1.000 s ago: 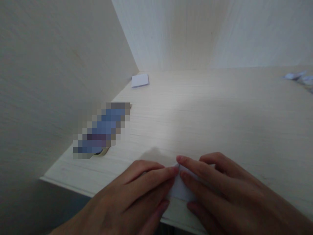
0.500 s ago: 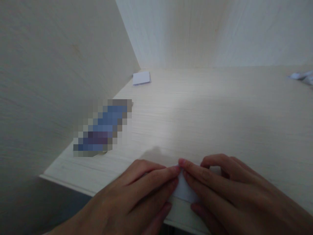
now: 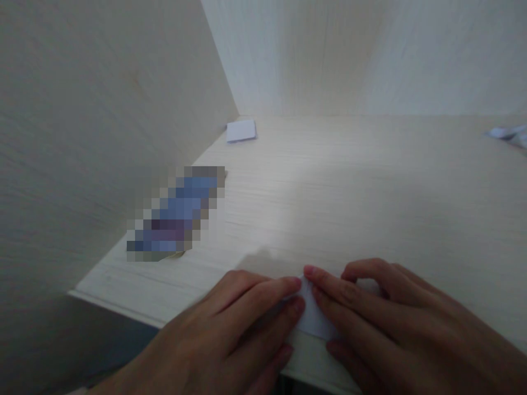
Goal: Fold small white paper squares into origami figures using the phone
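Note:
A small piece of white paper (image 3: 315, 318) lies flat near the front edge of the pale wooden desk (image 3: 349, 181). My left hand (image 3: 242, 323) rests on its left part, fingers stretched out and pressed flat. My right hand (image 3: 379, 318) covers its right part: index and middle fingers lie flat along the paper, while the other fingers curl in behind them. The fingertips of both hands nearly meet over the paper, most of which is hidden under them.
A folded white slip (image 3: 241, 131) lies in the far left corner by the side panel (image 3: 94, 137). A blurred-out blue object (image 3: 177, 216) sits along the left wall. Crumpled white paper (image 3: 508, 134) shows at the far right edge.
My right hand's outer fingers have curled in more and the hand shifted slightly right. The left hand's fingers slid a little lower on the paper. The view drifted slightly.

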